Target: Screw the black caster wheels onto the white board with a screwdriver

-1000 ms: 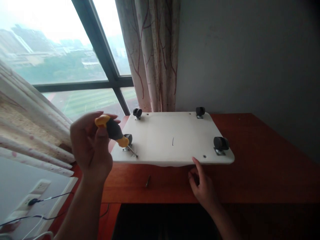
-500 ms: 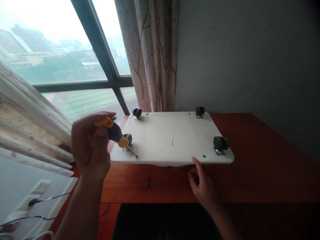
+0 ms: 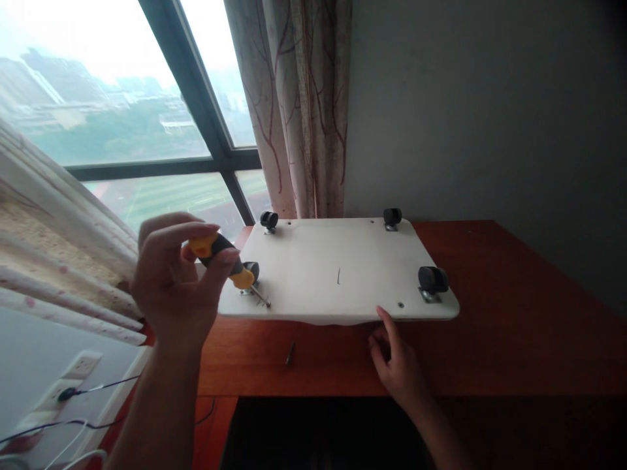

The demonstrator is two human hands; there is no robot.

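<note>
My left hand (image 3: 171, 281) pinches the handle of a yellow-and-black screwdriver (image 3: 220, 260) between thumb and fingers. The screwdriver slants down to the right, its metal tip at a hole near the front left corner of a white board (image 3: 313, 261). Whether a screw sits under the tip is too small to tell. Beside the shaft is a black caster wheel (image 3: 251, 270), partly hidden by the handle. My right hand (image 3: 399, 365) has its index finger stretched out to the board's front edge. Its other fingers are bent below that edge, apart from the index.
More casters stand at the board's other corners, such as the front right caster (image 3: 433, 281). A small screw-like piece (image 3: 290, 353) lies on the reddish wooden table (image 3: 333, 365). A window and curtains (image 3: 308, 117) are behind; wall sockets with cables (image 3: 68, 391) are at lower left.
My left hand has turned, and its thumb and fingers have shifted rightward along the screwdriver handle. The tip stays at the same spot. My right hand and the board have not moved.
</note>
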